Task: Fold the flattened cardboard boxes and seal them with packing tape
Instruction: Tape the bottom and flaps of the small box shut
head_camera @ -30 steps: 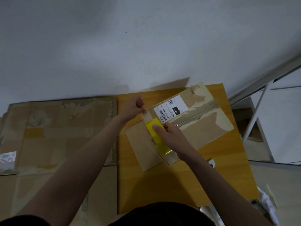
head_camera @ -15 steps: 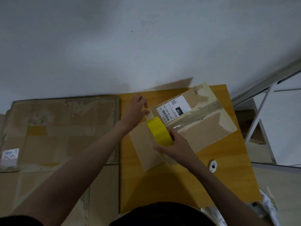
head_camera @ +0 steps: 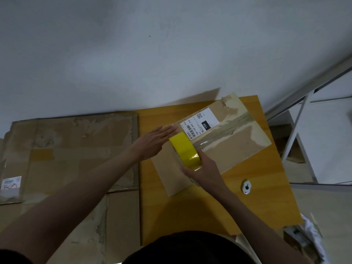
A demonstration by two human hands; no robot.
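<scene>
- Grey wall and floor frame the head view; an orange wooden table stands against the wall, with flattened cardboard sheets spread to its left.
- On the table lies a folded cardboard box bearing a white shipping label and old torn tape; a small white object sits near its lower edge.
- The right hand grips the yellow tape roll on the box's seam.
- The left hand is spread flat, fingers straight, pressing at the tape's far end beside the label.
- Judged progress: this box is folded and its first strip partly laid; the strip is uncut, and the sheets at left remain flat.
- Half a second earlier, the left hand pinched the tape end; now it lies open, smoothing it down.
</scene>
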